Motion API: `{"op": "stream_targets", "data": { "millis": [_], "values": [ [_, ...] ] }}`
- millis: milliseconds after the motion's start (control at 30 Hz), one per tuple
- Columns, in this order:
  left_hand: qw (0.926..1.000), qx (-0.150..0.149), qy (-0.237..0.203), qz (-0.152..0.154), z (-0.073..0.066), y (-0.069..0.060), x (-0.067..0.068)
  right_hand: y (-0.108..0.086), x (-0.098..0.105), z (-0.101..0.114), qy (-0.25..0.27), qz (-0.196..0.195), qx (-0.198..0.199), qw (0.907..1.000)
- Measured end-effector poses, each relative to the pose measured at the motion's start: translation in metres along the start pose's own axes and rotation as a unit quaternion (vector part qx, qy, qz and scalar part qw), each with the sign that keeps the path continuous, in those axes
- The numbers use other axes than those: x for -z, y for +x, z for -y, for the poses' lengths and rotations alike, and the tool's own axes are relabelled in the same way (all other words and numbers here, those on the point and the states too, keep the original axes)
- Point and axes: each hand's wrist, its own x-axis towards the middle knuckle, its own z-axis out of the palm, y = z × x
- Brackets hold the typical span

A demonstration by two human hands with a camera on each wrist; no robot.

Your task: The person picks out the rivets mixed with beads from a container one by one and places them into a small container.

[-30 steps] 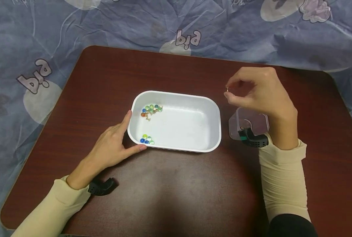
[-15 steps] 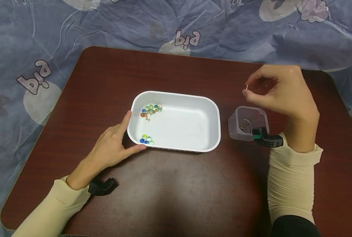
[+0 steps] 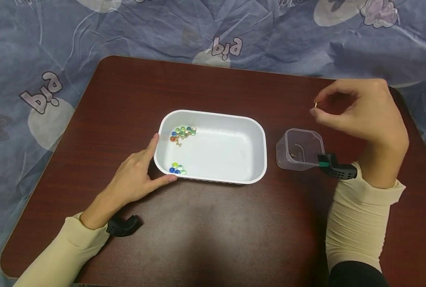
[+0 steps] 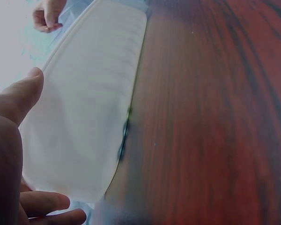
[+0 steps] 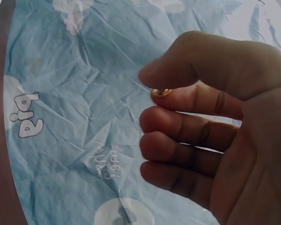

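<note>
My right hand (image 3: 370, 111) is raised above the right side of the table, pinching a small gold push pin (image 3: 315, 105) between thumb and forefinger. In the right wrist view only the round gold end of the push pin (image 5: 161, 92) shows; the other fingers curl below it. My left hand (image 3: 132, 175) rests spread against the left end of a white tray (image 3: 220, 157), thumb at the front rim and forefinger at the left wall. Glass marbles (image 3: 182, 130) and gold push pins (image 3: 178, 142) lie together in the tray's back left corner, more marbles (image 3: 177, 169) in its front left corner.
A clear plastic box (image 3: 283, 153) stands right of the tray, with a few gold push pins (image 3: 293, 154) inside. The right wrist's black camera (image 3: 338, 169) hangs close by the box. Behind the brown table (image 3: 213, 231) is a blue patterned cloth (image 3: 144, 28).
My right hand has moved to the right, past the clear box, still pinching the push pin. The left hand and the tray have stayed in place.
</note>
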Motion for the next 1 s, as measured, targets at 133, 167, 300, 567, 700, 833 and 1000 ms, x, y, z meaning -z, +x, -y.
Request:
{"op": "stream_targets", "data": {
  "millis": [133, 167, 300, 567, 700, 833, 1000],
  "values": [
    [1.0, 0.001, 0.0, -0.003, 0.0, 0.0, 0.0, -0.003, 0.007, -0.001, -0.007, 0.009, -0.016, 0.9998],
    [1.0, 0.002, 0.0, -0.003, 0.0, 0.0, 0.0, -0.004, 0.009, -0.002, -0.01, 0.012, -0.02, 0.9997],
    [1.0, 0.008, -0.002, 0.002, 0.0, 0.0, 0.001, -0.008, 0.016, -0.005, -0.012, 0.02, -0.042, 0.9988],
    [1.0, 0.007, 0.001, 0.006, 0.0, 0.001, 0.0, -0.014, 0.024, -0.009, -0.005, 0.014, -0.067, 0.9976],
    [1.0, 0.004, 0.0, 0.0, 0.0, 0.0, 0.0, -0.013, 0.025, -0.01, -0.005, 0.014, -0.064, 0.9978],
    [1.0, 0.001, 0.001, -0.003, 0.001, -0.001, 0.0, -0.015, 0.026, -0.011, -0.001, 0.015, -0.081, 0.9966],
    [1.0, 0.002, 0.002, 0.001, 0.0, 0.0, 0.0, -0.018, 0.03, -0.014, 0.001, 0.025, -0.1, 0.9947]
  ]
}}
